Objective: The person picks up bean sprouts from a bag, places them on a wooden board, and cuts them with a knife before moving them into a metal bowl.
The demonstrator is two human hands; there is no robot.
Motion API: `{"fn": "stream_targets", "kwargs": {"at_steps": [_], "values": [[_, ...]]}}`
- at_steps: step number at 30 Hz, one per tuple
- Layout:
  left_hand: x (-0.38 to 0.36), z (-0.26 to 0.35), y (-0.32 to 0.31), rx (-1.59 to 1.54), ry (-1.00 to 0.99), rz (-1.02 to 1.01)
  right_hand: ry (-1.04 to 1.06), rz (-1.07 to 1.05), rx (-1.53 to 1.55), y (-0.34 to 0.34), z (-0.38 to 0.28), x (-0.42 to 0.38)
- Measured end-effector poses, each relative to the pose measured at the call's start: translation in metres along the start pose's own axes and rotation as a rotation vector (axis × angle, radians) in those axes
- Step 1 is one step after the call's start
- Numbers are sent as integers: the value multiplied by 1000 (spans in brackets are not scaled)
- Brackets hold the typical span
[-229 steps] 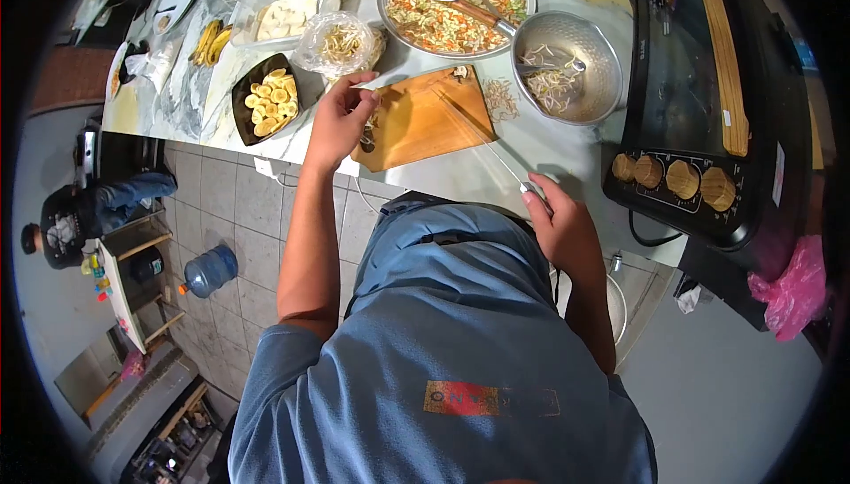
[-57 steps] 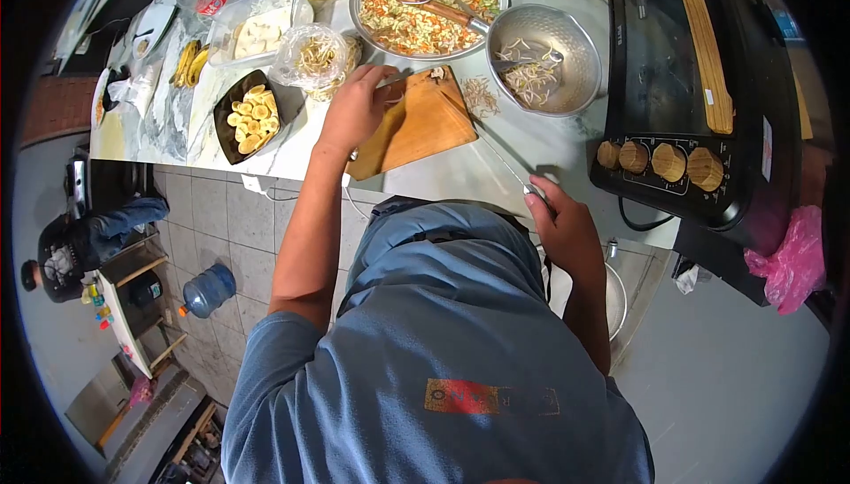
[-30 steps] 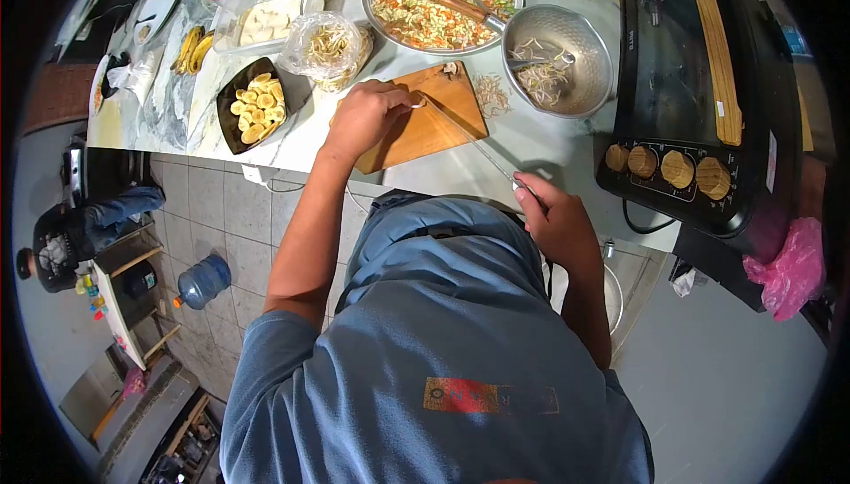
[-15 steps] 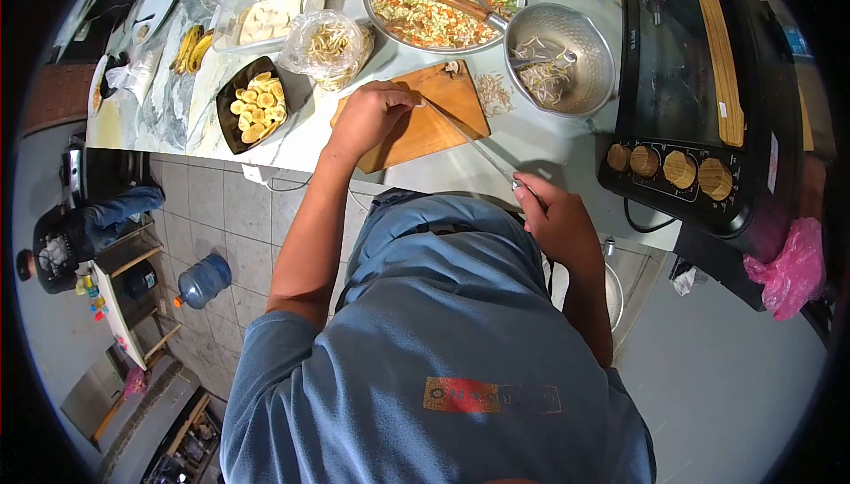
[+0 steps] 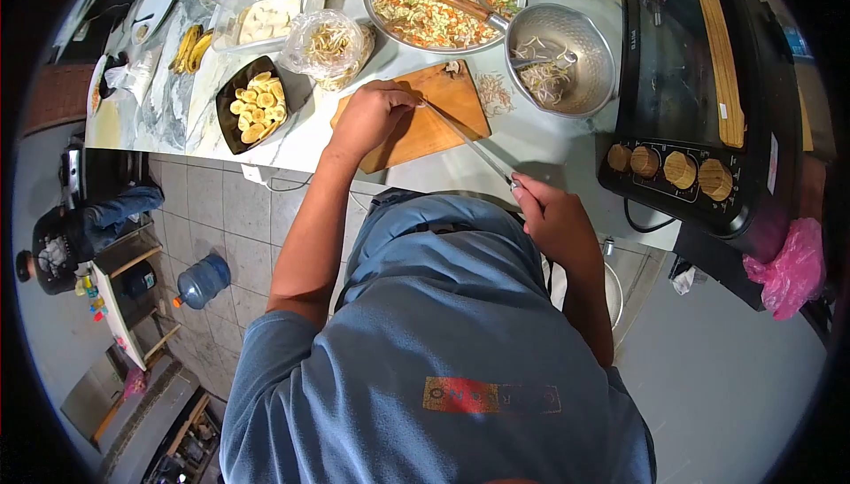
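My left hand [image 5: 367, 116] pins sprouts [image 5: 416, 103] on the board [image 5: 438, 125]; my right hand [image 5: 553, 218] is clenched on the knife [image 5: 469, 143], tip at them. Some trimmed bits [image 5: 494, 92] lie beside the board, some sprouts sit in the colander [image 5: 558, 59]; the bag [image 5: 329, 43] looks far from finished.

Item under left hand [image 5: 367, 116] hidden; knife [image 5: 467, 140] handle covered.
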State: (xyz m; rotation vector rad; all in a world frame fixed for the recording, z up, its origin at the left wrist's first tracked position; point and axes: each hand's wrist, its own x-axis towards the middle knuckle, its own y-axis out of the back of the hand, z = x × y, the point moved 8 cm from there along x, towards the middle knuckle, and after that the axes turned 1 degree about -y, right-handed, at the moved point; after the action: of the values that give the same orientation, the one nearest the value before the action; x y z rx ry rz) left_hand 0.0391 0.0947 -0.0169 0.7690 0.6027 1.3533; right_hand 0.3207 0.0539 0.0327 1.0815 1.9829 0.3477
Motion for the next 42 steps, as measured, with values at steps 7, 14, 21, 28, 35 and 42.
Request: {"fn": "stream_targets", "kwargs": {"at_steps": [7,14,21,28,35,42], "values": [[1,8,6,1,-46,46,180,135,-96,4,-21,-7],[1,5,10,10,2,17,-28,177,-140,23,-1,-17],[44,37,7,-175,-49,16,-254,181,51,39,38,-41],[103,102,-13,-269,-199,28,-220,248,223,21,69,-62],[111,107,-14,-219,-196,21,-197,254,258,25,69,-68],[65,34,29,-243,34,157,-51,221,231,28,52,-43]]}}
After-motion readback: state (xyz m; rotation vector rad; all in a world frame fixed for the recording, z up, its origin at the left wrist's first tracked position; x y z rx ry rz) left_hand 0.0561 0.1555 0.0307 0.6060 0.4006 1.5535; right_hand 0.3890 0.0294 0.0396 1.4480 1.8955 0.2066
